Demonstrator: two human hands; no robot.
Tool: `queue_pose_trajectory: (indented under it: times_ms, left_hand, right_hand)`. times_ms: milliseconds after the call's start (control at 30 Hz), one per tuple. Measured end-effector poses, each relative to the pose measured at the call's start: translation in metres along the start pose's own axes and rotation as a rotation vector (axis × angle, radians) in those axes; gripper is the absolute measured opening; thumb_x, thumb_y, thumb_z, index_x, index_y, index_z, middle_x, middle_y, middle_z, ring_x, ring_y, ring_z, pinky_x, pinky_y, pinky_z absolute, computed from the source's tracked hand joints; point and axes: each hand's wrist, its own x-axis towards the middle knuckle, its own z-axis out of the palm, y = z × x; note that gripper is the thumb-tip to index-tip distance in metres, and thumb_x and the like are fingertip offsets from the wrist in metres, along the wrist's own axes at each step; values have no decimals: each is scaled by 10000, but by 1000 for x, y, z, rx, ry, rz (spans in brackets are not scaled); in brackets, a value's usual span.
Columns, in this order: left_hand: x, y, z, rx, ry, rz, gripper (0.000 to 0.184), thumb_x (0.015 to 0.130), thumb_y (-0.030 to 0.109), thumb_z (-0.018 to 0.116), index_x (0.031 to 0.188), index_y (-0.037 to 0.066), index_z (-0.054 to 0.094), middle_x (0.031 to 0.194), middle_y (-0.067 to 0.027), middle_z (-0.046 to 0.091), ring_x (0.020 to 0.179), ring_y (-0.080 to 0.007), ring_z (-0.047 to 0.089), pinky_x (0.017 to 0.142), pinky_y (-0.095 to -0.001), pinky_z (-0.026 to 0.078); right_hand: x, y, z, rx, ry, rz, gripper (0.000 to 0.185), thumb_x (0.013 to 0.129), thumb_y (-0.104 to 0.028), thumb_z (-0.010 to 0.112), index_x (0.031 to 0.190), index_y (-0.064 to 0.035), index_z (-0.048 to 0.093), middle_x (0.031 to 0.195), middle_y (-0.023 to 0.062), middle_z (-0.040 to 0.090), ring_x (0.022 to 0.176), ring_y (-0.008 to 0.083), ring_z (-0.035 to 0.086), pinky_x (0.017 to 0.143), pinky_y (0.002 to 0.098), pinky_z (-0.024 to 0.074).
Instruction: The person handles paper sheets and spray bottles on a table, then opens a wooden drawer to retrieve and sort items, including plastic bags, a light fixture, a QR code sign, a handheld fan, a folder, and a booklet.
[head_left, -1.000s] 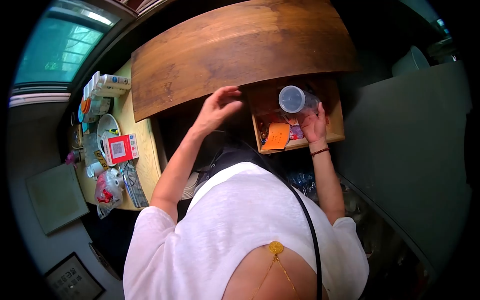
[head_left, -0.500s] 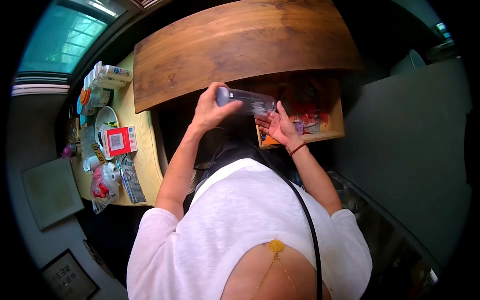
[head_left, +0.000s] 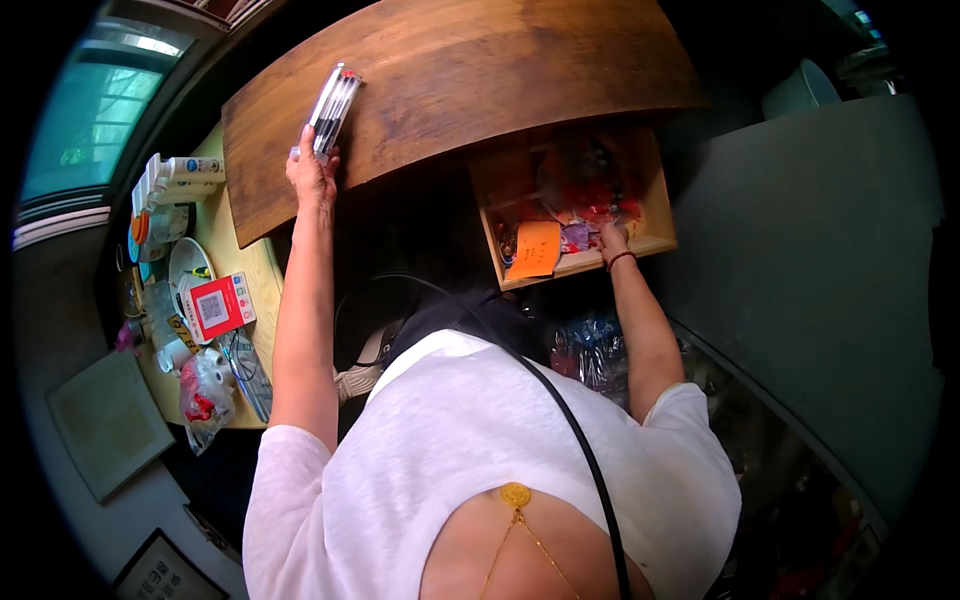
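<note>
My left hand (head_left: 313,175) is wrapped round the lower end of a clear plastic container (head_left: 334,108), over the left part of the brown wooden tabletop (head_left: 480,75). The container leans, and something small and red shows at its far end. Below the tabletop a wooden drawer (head_left: 657,190) stands pulled out. My right hand (head_left: 614,240) reaches into its front right corner; its fingers are partly hidden among red and purple packets (head_left: 578,237). An orange paper (head_left: 536,249) lies at the drawer's front left.
On the pale side table (head_left: 245,215) at the left are white bottles (head_left: 190,170), a plate, a red QR-code card (head_left: 219,306) and a plastic bag (head_left: 205,385). A dark grey surface (head_left: 810,260) fills the right. A black cable (head_left: 560,400) crosses my front.
The container has moved from between my hands, up and left over the tabletop in my left hand. My right hand has let it go and moved right and down into the drawer.
</note>
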Motion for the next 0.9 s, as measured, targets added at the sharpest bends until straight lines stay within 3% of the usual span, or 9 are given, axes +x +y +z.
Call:
queue_pose_trajectory:
  times_ms: [100, 200, 267, 333, 433, 533, 633, 800, 900]
  left_hand:
    - [6, 1, 0, 260, 74, 24, 458, 702, 444, 687, 929, 77, 533, 732, -28, 576, 526, -145, 508, 448, -250, 398]
    - [29, -14, -16, 600, 208, 121, 548, 648, 517, 703, 910, 58, 559, 735, -16, 551, 542, -107, 452, 492, -245, 368]
    - [22, -16, -22, 690, 268, 221, 663, 673, 473, 709, 1004, -65, 509, 882, -91, 557, 766, -152, 511, 711, -274, 426]
    - [9, -3, -26, 698, 43, 146, 626, 699, 455, 695, 1021, -46, 502, 893, -75, 549, 807, -137, 494, 763, -271, 401]
    - [-1, -8, -26, 631, -90, 237, 543, 748, 410, 665, 1049, -10, 497, 946, -51, 534, 865, -132, 475, 806, -267, 374]
    - [-6, -13, -24, 644, -38, 271, 547, 752, 406, 659, 1073, -1, 484, 980, -57, 521, 879, -134, 468, 822, -264, 361]
    - [-7, -13, -23, 638, -27, 239, 481, 777, 377, 635, 1086, 28, 517, 991, -25, 542, 902, -110, 471, 834, -248, 341]
    - [-3, -9, -29, 591, -102, 208, 483, 761, 369, 653, 1074, 26, 516, 980, -29, 539, 905, -114, 467, 838, -246, 337]
    - [-6, -7, -30, 569, -118, 177, 490, 750, 359, 667, 1065, 18, 511, 972, -39, 537, 890, -121, 469, 828, -252, 347]
  right_hand:
    - [60, 17, -5, -67, 43, -81, 234, 748, -104, 604, 940, 11, 535, 868, 106, 583, 699, 179, 558, 541, 300, 461]
    - [60, 0, -14, -537, 108, -89, 396, 730, -191, 643, 1044, 26, 539, 1030, 130, 581, 901, 226, 564, 720, 333, 463]
    - [82, 10, -20, -492, 67, -183, 598, 673, -433, 632, 1101, -22, 558, 1130, 217, 536, 1066, 339, 502, 863, 374, 413]
    - [72, -8, -18, -555, 30, -182, 640, 652, -475, 649, 1100, -26, 562, 1126, 198, 546, 1047, 336, 515, 872, 372, 408]
    - [39, -34, -10, -829, 162, 1, 648, 643, -463, 664, 1112, -29, 554, 1117, 193, 553, 1044, 336, 516, 884, 357, 401]
    - [83, -8, -21, -534, 175, -180, 515, 733, -316, 654, 1129, -8, 536, 1121, 148, 561, 1009, 277, 543, 871, 364, 418]
    - [89, -16, -29, 368, -451, 313, 410, 768, -245, 651, 1122, -74, 535, 1067, 99, 591, 946, 239, 579, 837, 383, 470]
    - [45, -57, -17, 450, -547, 325, 343, 759, -113, 653, 1071, -32, 536, 1034, 104, 591, 908, 236, 590, 810, 349, 480]
    - [33, -67, -14, 221, -565, 112, 325, 753, -69, 639, 1054, -16, 528, 997, 97, 598, 878, 221, 592, 799, 343, 489]
